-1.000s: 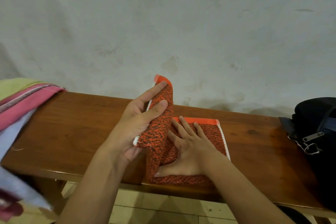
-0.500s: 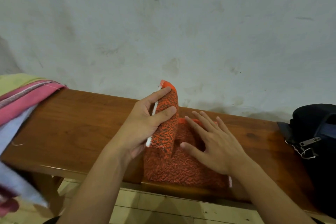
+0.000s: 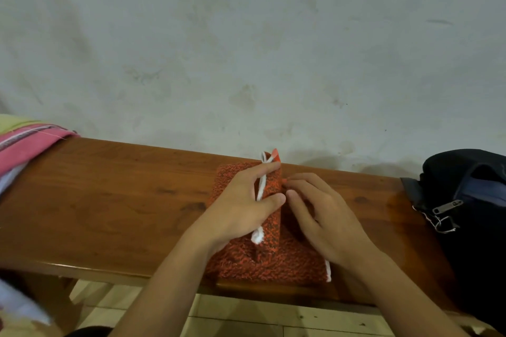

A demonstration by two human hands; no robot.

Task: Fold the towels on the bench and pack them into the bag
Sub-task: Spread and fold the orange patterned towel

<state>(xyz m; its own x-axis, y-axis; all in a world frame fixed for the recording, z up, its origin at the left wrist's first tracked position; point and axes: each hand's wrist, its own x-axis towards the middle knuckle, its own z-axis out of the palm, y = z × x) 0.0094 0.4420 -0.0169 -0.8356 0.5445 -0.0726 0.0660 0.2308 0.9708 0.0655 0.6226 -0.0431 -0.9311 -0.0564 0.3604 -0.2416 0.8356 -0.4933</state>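
Task is early, by my read: 1 orange towel (image 3: 262, 262) lies mid-fold on the bench (image 3: 109, 200) near the front edge, between both hands; nothing visibly packed yet. Fold not finished: a flap stands up along the middle, white hem showing.

Left hand (image 3: 241, 208): grasping that raised flap, thumb on the near side, fingers (image 3: 257, 169) curled over the top edge, white trim running between them. Clenched on cloth, not flat.

Right hand (image 3: 323, 216): loosely open, fingers bent, tips touching the towel just beside the flap, palm over the flat right half. Pressing or just resting, cannot tell. Not gripping anything.

Left edge of view: pile of unfolded towels (image 3: 24, 142), pink on top, yellow-green behind, pale cloth hanging lower. At least 3 colours, so several are still to fold.

Right end of bench: dark bag (image 3: 471, 200), well apart from the orange towel, zipper pull and clip visible. Open or closed, cannot tell; contents not visible.

Behind: plain wall (image 3: 246, 49).
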